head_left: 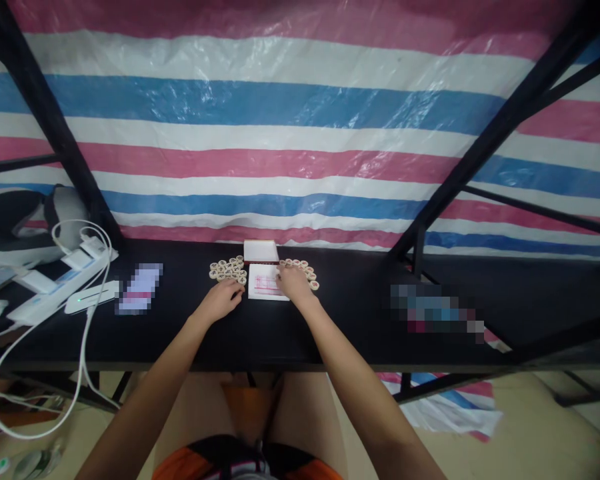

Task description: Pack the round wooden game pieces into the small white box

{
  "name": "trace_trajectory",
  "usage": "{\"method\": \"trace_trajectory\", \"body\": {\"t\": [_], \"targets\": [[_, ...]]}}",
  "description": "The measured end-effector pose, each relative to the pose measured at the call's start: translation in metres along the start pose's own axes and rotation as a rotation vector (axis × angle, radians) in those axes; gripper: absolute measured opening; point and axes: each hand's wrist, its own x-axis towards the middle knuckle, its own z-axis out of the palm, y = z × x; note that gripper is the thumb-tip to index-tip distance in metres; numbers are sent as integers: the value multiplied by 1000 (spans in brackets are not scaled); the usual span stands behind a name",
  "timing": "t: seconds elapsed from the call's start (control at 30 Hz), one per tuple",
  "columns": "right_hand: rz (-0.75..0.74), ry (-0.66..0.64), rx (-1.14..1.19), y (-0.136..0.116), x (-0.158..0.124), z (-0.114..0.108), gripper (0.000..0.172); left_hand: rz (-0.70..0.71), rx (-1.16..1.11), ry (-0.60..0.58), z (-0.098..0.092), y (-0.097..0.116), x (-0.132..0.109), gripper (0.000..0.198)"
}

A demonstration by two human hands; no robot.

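Round wooden pieces with dark marks (pixel 229 269) are grouped left of centre on the black table. My left hand (pixel 223 300) rests at their near edge, its fingers curled by the nearest pieces; whether it grips one is unclear. A white box part with a red printed grid (pixel 264 283) lies in the middle. Over its right edge is my right hand (pixel 293 281), fingers bent down; what they hold, if anything, is hidden. More round pieces, with reddish marks (pixel 314 285), lie beside and behind that hand. An open white box part with a reddish rim (pixel 261 251) sits behind the grid.
On the left are a power strip (pixel 55 287), a white device (pixel 93 297), cables and a blurred-out phone-like item (pixel 140 289). A pixelated item (pixel 435 309) lies at the right. Black frame bars (pixel 445 167) and a striped sheet (pixel 280 160) stand behind the table (pixel 360 320).
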Motion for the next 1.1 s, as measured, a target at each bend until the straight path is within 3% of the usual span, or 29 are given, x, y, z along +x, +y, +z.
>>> {"method": "trace_trajectory", "body": {"t": [0.1, 0.2, 0.3, 0.47, 0.53, 0.63, 0.73, 0.93, 1.1], "targets": [[-62, 189, 240, -12, -16, 0, 40, -9, -125, 69, -2, 3, 2, 21], [-239, 252, 455, -32, -34, 8, 37, -71, -303, 126, -4, 6, 3, 26], [-366, 275, 498, -48, -45, 21, 28, -117, -409, 93, -6, 10, 3, 29], [-423, 319, 472, -53, -45, 32, 21, -173, -548, 43, -6, 9, 3, 27], [-375, 356, 441, -48, -44, 32, 20, -200, -569, 53, -7, 2, 2, 27], [-164, 398, 343, -37, -44, 31, 19, -230, -481, -6, -9, -11, -2, 25], [-3, 322, 217, -27, -43, 32, 22, -281, -272, -85, -13, -19, -5, 22], [18, 263, 191, -25, -46, 32, 25, -428, -8, -49, -25, -15, -5, 26], [-2, 270, 311, -19, -41, 29, 25, -407, 14, -32, -31, -14, -8, 36]]}}
